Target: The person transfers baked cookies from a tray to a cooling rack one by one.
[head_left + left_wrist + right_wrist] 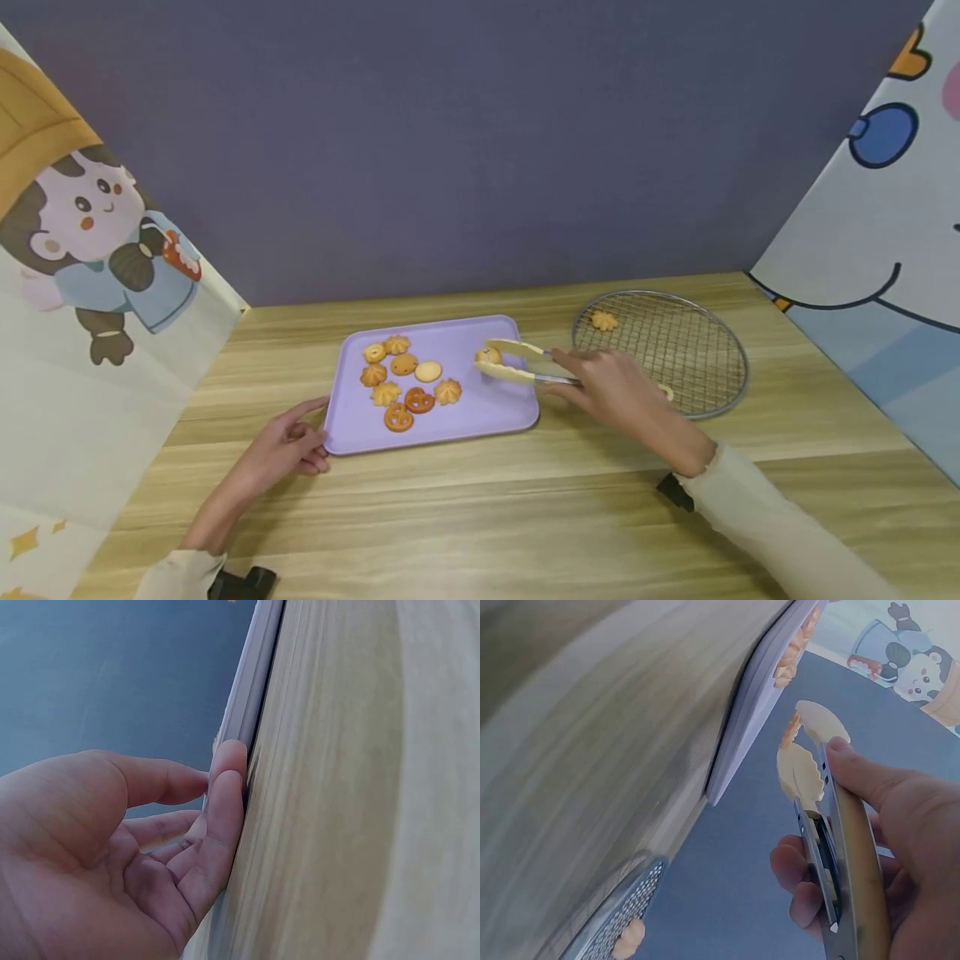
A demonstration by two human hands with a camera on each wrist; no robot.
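My left hand point(281, 450) holds the lilac tray point(480, 412) at its near left corner. In the left wrist view the thumb is at one side of the tray rim point(244, 690) and fingers lie along the other. My right hand point(615, 392) grips metal tongs point(859, 870) with cream scalloped tips. Between those tips is a small golden cookie point(488, 356), over the right part of the tray; whether it touches the tray I cannot tell. On the tray's left half lie several cookies: flower-shaped ones point(448, 392), a pale round one point(428, 371) and two pretzel-shaped ones point(398, 417).
Right of the tray lies a round wire rack point(675, 350) with a flower-shaped cookie point(603, 321) near its far left. A pale cookie point(667, 392) peeks out beside my right wrist. A dark panel point(480, 150) stands behind the wooden table point(480, 517); printed panels flank it.
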